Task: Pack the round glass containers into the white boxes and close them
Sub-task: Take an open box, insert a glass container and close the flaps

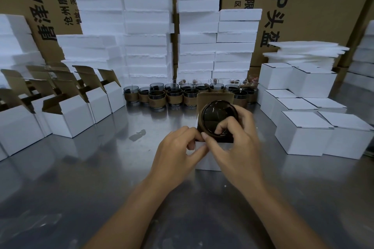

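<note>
We were at the loading step: one round glass container (216, 117) going into one white box (208, 162) that stood open on the worktop (101, 178) in front of us. Our right hand (238, 133) held the glass, fingers curled over its rim with at least one hooked inside the mouth and the thumb on the outside. The glass was tipped so that its mouth faced us, and it sat at the opening of the box. How far down it had gone we could not tell. Our left hand (178, 147) pinched the near left edge of the box to steady it. The brown inner face of the lid flap (214, 97) stood up behind the glass.

By our reckoning the task was well under way but far from over. Closed boxes (303, 133) were stacked at the right, open boxes (68, 119) waited at the left, and a row of unpacked glass containers (174, 95) stood along the back of the worktop.

The next move, as we judged it, called for seating the glass fully inside and slipping the fingers out of its mouth without lifting it again. The left hand would need to hold the box in place while that was done. After that the flap would have to be folded over and tucked in. The fit looked snug, so a tilted glass could catch on the box wall.
</note>
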Demonstrator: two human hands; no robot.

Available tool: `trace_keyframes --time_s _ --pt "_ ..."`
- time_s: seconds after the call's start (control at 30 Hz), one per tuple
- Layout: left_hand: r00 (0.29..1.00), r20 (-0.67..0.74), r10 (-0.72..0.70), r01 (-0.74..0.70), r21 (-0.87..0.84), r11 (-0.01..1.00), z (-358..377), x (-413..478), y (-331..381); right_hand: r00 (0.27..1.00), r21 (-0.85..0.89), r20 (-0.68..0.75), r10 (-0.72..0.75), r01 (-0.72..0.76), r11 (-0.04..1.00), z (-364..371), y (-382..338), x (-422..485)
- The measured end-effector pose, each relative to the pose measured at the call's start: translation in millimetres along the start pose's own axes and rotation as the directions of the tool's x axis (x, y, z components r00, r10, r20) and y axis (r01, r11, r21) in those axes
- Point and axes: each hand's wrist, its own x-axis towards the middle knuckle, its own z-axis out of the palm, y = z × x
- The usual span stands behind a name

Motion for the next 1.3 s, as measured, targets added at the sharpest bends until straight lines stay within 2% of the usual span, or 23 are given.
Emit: trace_keyframes --time_s 0.2,0.43,0.7,0.8,0.87,0.93,1.0,1.07,1.13,1.2,1.3 --pt "1.0 -0.003 -0.014 0.014 -0.007 1.0 0 0 -1 0.994 -0.018 0.106 0.014 -0.012 1.0 -5 3 4" --pt "1.0 0.005 -0.011 0.011 -0.001 1.0 1 -1 -3 0.963 -0.071 0.251 0.1 -0.085 0.994 -5 7 2" --pt "1.0 0.004 -0.013 0.013 0.007 1.0 2 -1 -5 0.907 -0.172 0.417 0.064 0.009 0.985 -6 13 1" --pt "1.0 0.018 -0.011 0.011 0.004 1.0 1 -1 -7 0.901 -0.18 0.427 0.072 0.006 0.984 -5 11 1" --pt "0.999 0.013 -0.032 0.032 -0.043 0.999 0 0 -7 0.945 -0.093 0.309 0.104 -0.079 0.993 -3 7 3" --pt "0.994 -0.04 -0.098 0.092 -0.137 0.986 -1 1 -6 0.978 0.093 0.115 0.176 -0.187 0.978 -1 4 4" --pt "0.978 -0.085 -0.189 0.163 -0.25 0.955 -1 3 -6 0.952 0.246 -0.005 0.306 -0.295 0.923 -1 5 7" --pt "0.951 -0.067 -0.301 0.259 -0.351 0.9 -1 4 -5 0.877 0.345 0.017 0.481 -0.456 0.82 0 9 9" --pt "0.91 0.012 -0.415 0.381 -0.42 0.824 2 5 -5 0.784 0.375 0.147 0.604 -0.609 0.699 2 13 9" --pt "0.859 0.107 -0.5 0.493 -0.435 0.754 4 7 -6 0.702 0.35 0.275 0.656 -0.709 0.612 5 14 9" --pt "0.784 0.234 -0.576 0.615 -0.422 0.666 5 8 -9 0.686 0.338 0.338 0.644 -0.727 0.598 6 14 9"
